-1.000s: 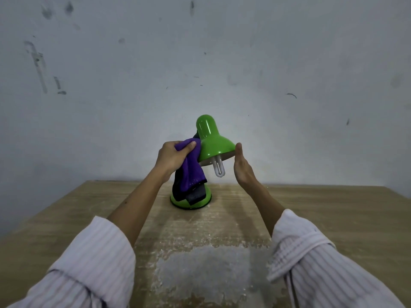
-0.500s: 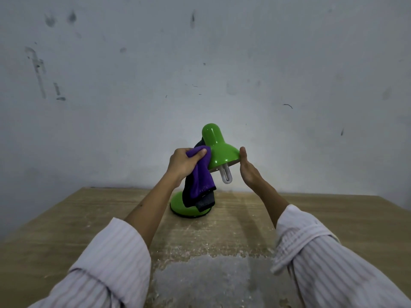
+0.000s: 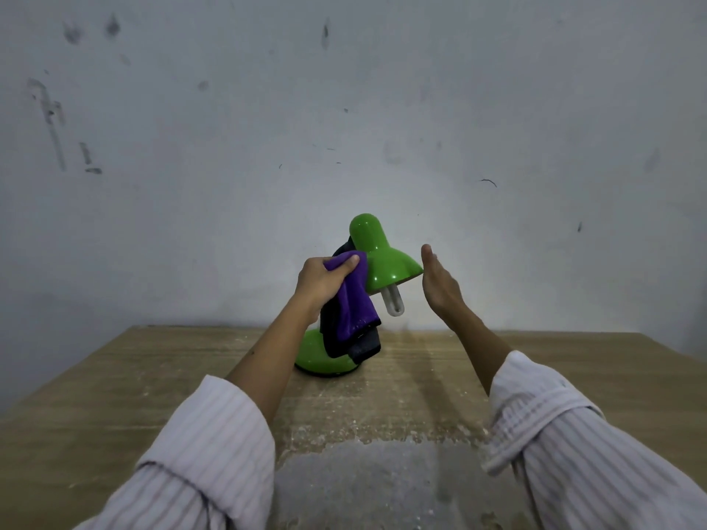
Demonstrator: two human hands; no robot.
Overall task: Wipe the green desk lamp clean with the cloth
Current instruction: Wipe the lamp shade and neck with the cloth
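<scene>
From the head view, the glossy green metal desk lamp [image 3: 377, 262] stands at the centre of the frame, its round base on the worn wooden table [image 3: 114, 384] near the far edge, against the scuffed grey wall [image 3: 229, 109]. The left hand [image 3: 321, 281] grips the purple-and-dark microfibre cloth [image 3: 354, 304], fingers curled round it, pressing it to the left side of the lamp's shade while the rest of the cloth hangs down over the stem. The right hand [image 3: 438, 285] is open, fingers straight, at the shade's right rim; whether it touches is unclear. A white bulb [image 3: 394, 304] pokes out beneath the shade. The wiping of the shade appears underway; next the cloth likely needs sweeping round the dome while the open hand steadies it. No containers are visible.
</scene>
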